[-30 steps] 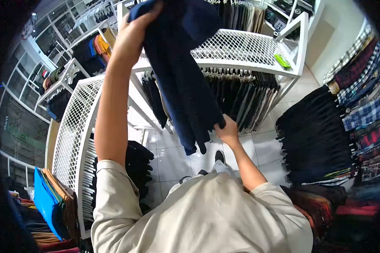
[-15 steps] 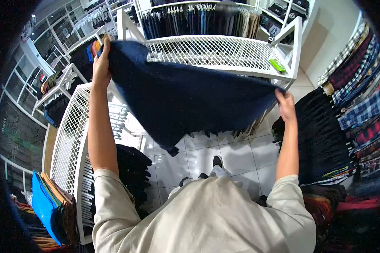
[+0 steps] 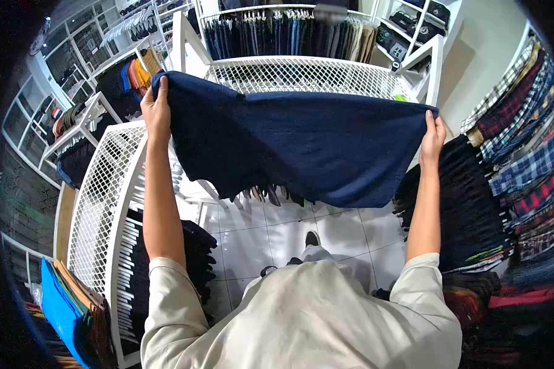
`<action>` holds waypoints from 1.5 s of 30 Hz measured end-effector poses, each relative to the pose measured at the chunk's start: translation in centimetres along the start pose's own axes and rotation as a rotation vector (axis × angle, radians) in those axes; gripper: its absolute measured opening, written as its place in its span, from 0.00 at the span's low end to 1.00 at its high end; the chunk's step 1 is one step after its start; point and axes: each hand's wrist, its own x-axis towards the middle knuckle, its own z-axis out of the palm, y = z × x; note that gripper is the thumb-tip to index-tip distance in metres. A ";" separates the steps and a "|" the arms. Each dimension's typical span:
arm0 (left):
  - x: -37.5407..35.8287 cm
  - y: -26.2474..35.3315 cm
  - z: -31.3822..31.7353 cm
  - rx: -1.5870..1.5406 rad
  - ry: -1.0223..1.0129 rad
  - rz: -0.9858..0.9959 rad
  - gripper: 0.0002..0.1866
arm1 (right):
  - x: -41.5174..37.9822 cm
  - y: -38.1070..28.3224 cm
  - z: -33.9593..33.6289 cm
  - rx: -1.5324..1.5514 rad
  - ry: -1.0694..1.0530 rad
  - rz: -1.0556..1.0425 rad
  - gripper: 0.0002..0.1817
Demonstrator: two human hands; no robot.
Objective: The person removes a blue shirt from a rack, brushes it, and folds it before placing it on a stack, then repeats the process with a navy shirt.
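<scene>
A dark navy garment (image 3: 301, 138) hangs stretched between my two raised hands, with its lower edge loose above the tiled floor. Its upper left corner is pinched in my left hand (image 3: 157, 114), the thumb lying over the cloth. At the opposite upper corner, my right hand (image 3: 434, 138) grips the fabric, fingers closed round the edge. Behind the cloth stands a white mesh-topped rack (image 3: 308, 69), which the garment partly covers.
Another white mesh rack (image 3: 98, 203) with hangers stands at left, beside folded blue cloth (image 3: 61, 304). Black trousers (image 3: 458, 203) and plaid shirts (image 3: 523, 166) hang at right. Jeans (image 3: 283, 34) hang at the back. My shoe (image 3: 313, 238) is on the floor.
The garment has been spread wider and its upper edge is straighter. My right hand has moved outward and slightly up in the view; my left hand sits a little lower.
</scene>
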 end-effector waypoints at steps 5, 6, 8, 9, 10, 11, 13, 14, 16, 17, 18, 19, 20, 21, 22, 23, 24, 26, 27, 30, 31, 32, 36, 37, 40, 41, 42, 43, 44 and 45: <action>1.4 -1.5 2.9 0.318 0.133 0.300 0.19 | 0.7 1.3 0.6 -0.160 0.132 -0.172 0.12; 1.5 -1.0 4.2 0.341 0.182 0.369 0.18 | 1.3 1.8 0.6 -0.240 0.142 -0.224 0.11; 2.1 -0.8 6.6 0.444 0.318 0.527 0.17 | 2.7 3.1 0.2 -0.229 0.121 -0.267 0.10; 2.4 -0.5 7.4 0.462 0.345 0.539 0.15 | 3.3 3.0 0.7 -0.264 0.139 -0.320 0.10; 3.3 -0.7 7.8 0.538 0.406 0.528 0.14 | 4.0 2.4 1.7 -0.294 0.157 -0.377 0.10; 4.8 -0.8 8.4 0.567 0.450 0.693 0.14 | 4.7 1.7 3.0 -0.310 0.208 -0.363 0.10; 6.9 0.3 9.9 0.600 0.451 0.779 0.14 | 7.6 3.0 2.6 -0.326 0.230 -0.361 0.11; 9.1 0.1 10.3 0.690 0.482 0.808 0.18 | 9.4 3.2 3.2 -0.296 0.250 -0.358 0.10; 12.2 1.7 13.5 0.739 0.456 0.777 0.20 | 13.1 2.3 5.1 -0.211 0.158 -0.279 0.11; 14.8 2.0 14.9 0.812 0.428 0.811 0.19 | 15.8 2.0 6.8 -0.254 0.191 -0.259 0.11; 17.7 1.9 16.3 0.887 0.391 0.844 0.19 | 18.5 2.4 8.3 -0.299 0.227 -0.232 0.11; 20.7 1.5 17.6 0.927 0.299 0.690 0.22 | 21.9 3.7 8.1 -0.299 0.157 -0.193 0.15; 23.7 0.5 19.2 0.981 0.252 0.653 0.24 | 25.5 5.1 8.1 -0.233 0.034 -0.121 0.17; 26.7 -1.3 20.7 1.014 0.197 0.612 0.25 | 28.2 6.6 9.2 -0.254 0.030 -0.058 0.18; 29.7 -3.7 21.9 1.045 0.143 0.569 0.26 | 30.7 8.2 10.3 -0.275 0.025 0.005 0.18; 33.4 -7.6 22.7 1.062 0.153 0.555 0.27 | 33.0 10.5 11.6 -0.298 0.061 -0.005 0.17; 35.8 -11.5 23.3 1.082 0.161 0.536 0.27 | 34.8 13.5 12.6 -0.322 0.095 -0.009 0.17; 35.3 -17.2 25.6 0.991 0.009 0.409 0.29 | 37.3 19.9 12.7 -0.414 0.013 0.101 0.18; 34.9 -20.7 26.3 1.045 -0.022 0.364 0.28 | 37.0 22.9 13.4 -0.411 0.024 0.070 0.18; 31.9 -30.7 25.8 0.814 -0.187 0.155 0.30 | 34.5 30.8 14.0 -0.467 -0.039 0.194 0.17; 31.0 -33.8 25.0 0.768 -0.200 0.029 0.30 | 34.0 34.2 12.9 -0.511 -0.068 0.238 0.15; 29.5 -35.8 24.6 0.753 -0.183 0.043 0.28 | 33.0 36.3 12.4 -0.468 -0.092 0.245 0.12; 27.8 -35.0 22.4 0.598 -0.340 -0.007 0.21 | 32.7 36.0 11.3 -0.479 -0.140 0.253 0.08; 27.0 -33.5 22.0 0.402 -0.324 -0.021 0.19 | 32.6 35.3 11.3 -0.421 -0.172 0.214 0.07; 24.9 -27.9 20.3 0.356 -0.335 -0.102 0.17 | 32.9 32.6 9.4 -0.446 -0.282 0.158 0.06; 24.3 -26.7 19.1 0.308 -0.367 -0.107 0.18 | 32.7 31.9 8.6 -0.438 -0.304 0.150 0.06; 23.7 -26.7 17.4 0.337 -0.302 -0.076 0.19 | 32.1 30.7 7.8 -0.468 -0.290 0.159 0.06; 22.5 -23.7 16.5 0.329 -0.320 -0.151 0.20 | 31.3 29.3 7.3 -0.466 -0.293 0.151 0.07; 21.6 -22.5 15.1 0.280 -0.310 -0.171 0.21 | 30.3 28.2 6.5 -0.467 -0.296 0.145 0.08; 20.0 -21.2 14.4 0.148 -0.230 -0.213 0.17 | 29.4 27.4 5.2 -0.479 -0.282 0.150 0.08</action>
